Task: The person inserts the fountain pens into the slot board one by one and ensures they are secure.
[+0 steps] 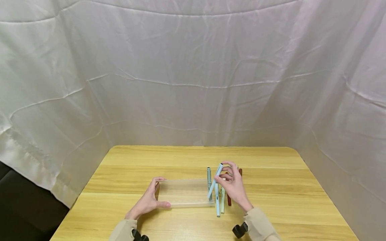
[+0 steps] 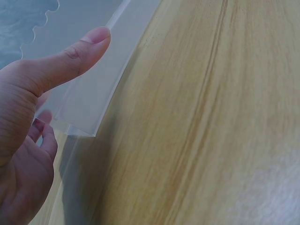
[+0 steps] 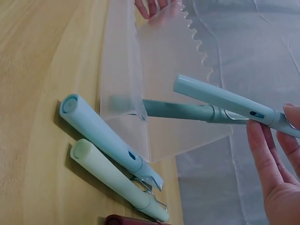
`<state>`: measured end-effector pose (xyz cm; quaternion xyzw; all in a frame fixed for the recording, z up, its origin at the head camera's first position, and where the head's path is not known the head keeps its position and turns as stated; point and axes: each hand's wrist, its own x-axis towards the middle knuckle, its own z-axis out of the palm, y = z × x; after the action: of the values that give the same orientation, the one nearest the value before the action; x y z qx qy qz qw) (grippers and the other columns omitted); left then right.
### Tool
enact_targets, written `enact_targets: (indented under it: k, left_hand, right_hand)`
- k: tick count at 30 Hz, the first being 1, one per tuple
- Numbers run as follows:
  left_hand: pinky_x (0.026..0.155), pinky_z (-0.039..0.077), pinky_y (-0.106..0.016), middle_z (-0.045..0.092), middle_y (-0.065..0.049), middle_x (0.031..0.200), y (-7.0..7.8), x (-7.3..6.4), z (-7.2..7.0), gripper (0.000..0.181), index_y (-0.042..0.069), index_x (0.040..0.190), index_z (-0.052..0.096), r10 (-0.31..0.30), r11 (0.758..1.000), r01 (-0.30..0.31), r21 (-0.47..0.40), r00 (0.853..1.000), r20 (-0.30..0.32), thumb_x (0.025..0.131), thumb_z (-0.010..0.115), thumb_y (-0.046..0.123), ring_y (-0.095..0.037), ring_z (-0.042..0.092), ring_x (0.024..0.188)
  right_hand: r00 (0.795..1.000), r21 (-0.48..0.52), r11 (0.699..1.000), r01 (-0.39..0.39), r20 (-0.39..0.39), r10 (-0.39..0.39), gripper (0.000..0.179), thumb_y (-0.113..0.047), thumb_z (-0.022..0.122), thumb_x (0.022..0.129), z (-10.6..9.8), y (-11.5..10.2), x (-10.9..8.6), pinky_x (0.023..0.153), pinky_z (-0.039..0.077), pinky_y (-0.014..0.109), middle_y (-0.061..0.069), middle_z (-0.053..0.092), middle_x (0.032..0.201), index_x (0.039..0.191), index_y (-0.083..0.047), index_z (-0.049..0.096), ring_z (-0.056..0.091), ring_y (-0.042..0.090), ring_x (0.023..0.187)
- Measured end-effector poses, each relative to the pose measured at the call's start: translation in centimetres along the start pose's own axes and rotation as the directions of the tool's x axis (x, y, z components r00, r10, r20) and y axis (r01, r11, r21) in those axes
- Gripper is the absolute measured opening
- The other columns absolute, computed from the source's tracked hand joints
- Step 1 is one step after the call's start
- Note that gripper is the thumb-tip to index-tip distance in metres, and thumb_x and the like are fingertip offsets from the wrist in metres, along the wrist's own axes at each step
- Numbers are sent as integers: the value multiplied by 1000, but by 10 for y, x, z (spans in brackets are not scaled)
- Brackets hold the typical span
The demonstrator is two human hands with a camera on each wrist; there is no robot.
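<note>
My left hand [image 1: 148, 199] grips the left end of a translucent plastic tray [image 1: 184, 192], thumb on the near side, fingers at the far side. The tray has a scalloped edge, seen in the right wrist view. Between the thumb and fingers of my right hand [image 1: 234, 189] is a light blue pen [image 3: 220, 99], tilted above the tray's right end. Beneath it a grey-teal pen [image 3: 180, 109] lies across the tray's right end. On the table just right of the tray lie another light blue pen [image 3: 104, 133] and a pale green pen [image 3: 112, 178].
A dark red pen [image 1: 229, 200] lies beyond the green one, and another dark red piece [image 1: 240, 171] shows behind my right hand. The wooden table [image 1: 286, 201] is backed by a pale cloth curtain [image 1: 193, 107]. A dark surface [image 1: 27, 204] shows at lower left.
</note>
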<state>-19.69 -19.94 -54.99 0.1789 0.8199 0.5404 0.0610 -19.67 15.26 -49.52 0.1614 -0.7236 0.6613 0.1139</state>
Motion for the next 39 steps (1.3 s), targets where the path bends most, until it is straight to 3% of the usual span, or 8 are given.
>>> enact_targets:
  k: [9,19,23,29,34,39]
  left_hand:
    - [127,11,-53,36,-21,152,0,0,0,102,-2,140,33,6,1000,-6,0,1000,-1,62,95,19,-46,20,153]
    - [126,11,-53,35,-22,152,0,-1,0,103,-4,141,32,12,1000,-12,2,1000,3,63,95,20,-47,20,152]
    - [126,12,-53,35,-22,151,0,-1,0,103,-4,140,32,13,1000,-13,3,1000,-1,62,95,19,-47,21,152]
    - [126,11,-54,36,-22,151,0,0,2,100,-4,140,33,19,1000,-19,1,1000,-4,63,94,17,-46,22,151]
    - [125,11,-60,38,-25,150,-1,0,2,98,-5,138,34,45,999,-45,16,999,-12,64,94,17,-50,22,150]
    - [125,10,-61,38,-25,150,-1,0,3,97,-4,138,35,45,999,-45,14,999,-19,63,94,16,-51,22,150]
  right_hand:
    - [1000,-75,997,6,7,-5,54,-6,74,90,12,3,-2,71,66,27,23,65,110,135,-5,46,69,6,88]
    - [999,-155,987,44,9,-43,53,-7,77,87,20,2,-4,73,66,24,17,67,107,134,-9,51,73,21,88]
    - [998,-185,981,54,19,-51,54,-1,76,86,24,0,-5,73,67,30,19,67,106,134,-5,51,73,26,87]
    - [987,-241,958,157,59,-147,49,7,75,84,30,-14,-6,70,68,39,24,69,98,128,5,53,72,36,81]
    - [981,-276,942,193,73,-179,50,5,76,83,32,-6,-6,68,68,37,22,69,96,128,3,55,73,34,79]
    - [984,-274,946,173,93,-153,51,-2,77,84,33,7,-6,71,68,30,14,70,98,130,-8,56,73,26,81]
